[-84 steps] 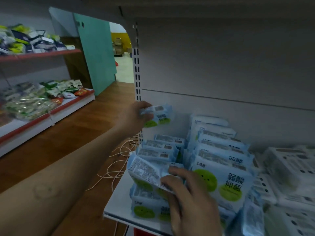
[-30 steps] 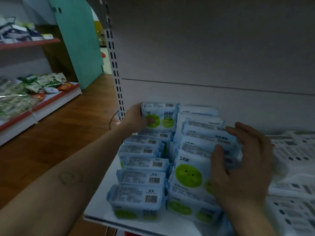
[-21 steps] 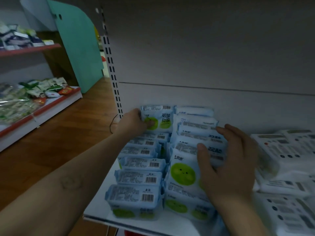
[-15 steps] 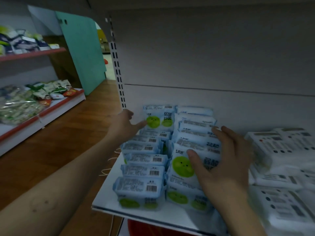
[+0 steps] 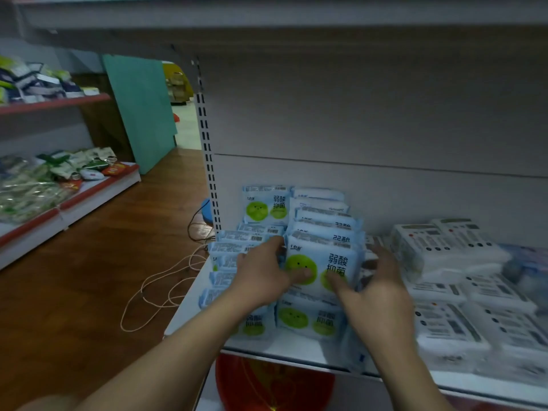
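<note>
Store shelving unit with a grey back panel (image 5: 370,114) stands over a brown wooden floor (image 5: 89,277). The white shelf (image 5: 296,347) carries stock along its whole visible width. Right portion: stacked white packs (image 5: 450,256), partly blurred, printing unreadable. Left portion: two rows of blue wipe packs. The left row (image 5: 237,247) lies flat with barcodes up and ends in one upright pack (image 5: 265,206) against the back panel. The right row (image 5: 326,221) stands leaning, one pack behind the other. The front pack (image 5: 323,262) of this right row stands upright, green face outward, at the middle of the shelf, above a flat pack (image 5: 308,318) near the shelf edge. Left hand (image 5: 261,277) grasps the front pack at its left edge, thumb on the printed face, fingers reaching up along the side. Right hand (image 5: 376,292) grasps its right edge, thumb on the face, fingers curled behind. A red basin (image 5: 275,384) sits under the shelf. A pale cord (image 5: 160,286) lies looped on the floor beside the shelf's left end.
</note>
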Motion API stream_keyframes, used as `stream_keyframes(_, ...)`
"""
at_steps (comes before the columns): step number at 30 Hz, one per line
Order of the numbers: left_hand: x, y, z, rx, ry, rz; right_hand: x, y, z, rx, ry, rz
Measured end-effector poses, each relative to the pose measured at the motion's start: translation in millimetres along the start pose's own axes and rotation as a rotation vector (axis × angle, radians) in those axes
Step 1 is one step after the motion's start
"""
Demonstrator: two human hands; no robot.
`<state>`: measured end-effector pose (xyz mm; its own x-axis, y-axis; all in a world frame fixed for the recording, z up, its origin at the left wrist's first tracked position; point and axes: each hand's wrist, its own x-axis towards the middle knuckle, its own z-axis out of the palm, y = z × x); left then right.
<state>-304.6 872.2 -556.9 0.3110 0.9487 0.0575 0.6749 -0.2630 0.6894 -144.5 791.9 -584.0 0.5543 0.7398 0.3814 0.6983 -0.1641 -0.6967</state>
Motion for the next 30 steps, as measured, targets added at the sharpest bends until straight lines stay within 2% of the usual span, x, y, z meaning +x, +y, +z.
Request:
stream_keyframes(2,0.3,2.0,3.4,-0.106,0.004,-0.007,-3.0,-0.1,-2.3,0.046,-0.059,-0.005)
stream_keyframes(6,-4.4,6.7,-6.5,-0.260,0.029,0.034,-6.0,-9.8,-5.5,0.149,0.031,-0.048)
stream_keyframes(9,-3.6,-2.2,-23.3,-0.320,0.076,0.048,-8.5,-16.1,-0.5,0.277,-0.006,-0.087)
stream_keyframes(11,0.4,-13.1,-36.9,-0.352,0.125,0.013,-9.5,-16.7,7.1,0.281,-0.012,-0.155)
stream_keyframes(14,10.5,-33.2,-57.3,-0.486,0.184,-0.039,-2.8,-11.5,14.7,0.115,0.166,-0.273)
stream_keyframes(17,23.0,-46.9,-75.3,-0.619,0.218,-0.078,4.2,-0.7,17.2,0.105,0.307,-0.277)
stream_keyframes(19,35.1,-52.3,-80.7,-0.617,0.224,-0.106,6.5,4.5,17.6,0.115,0.262,-0.236)
stream_keyframes(24,80.5,-64.9,-65.0,-0.356,0.230,-0.128,20.1,8.6,19.0,0.107,-0.068,-0.048)
stream_keyframes(30,118.6,-68.6,-41.5,-0.286,0.274,-0.116,33.1,5.8,21.2,0.125,-0.196,0.031)
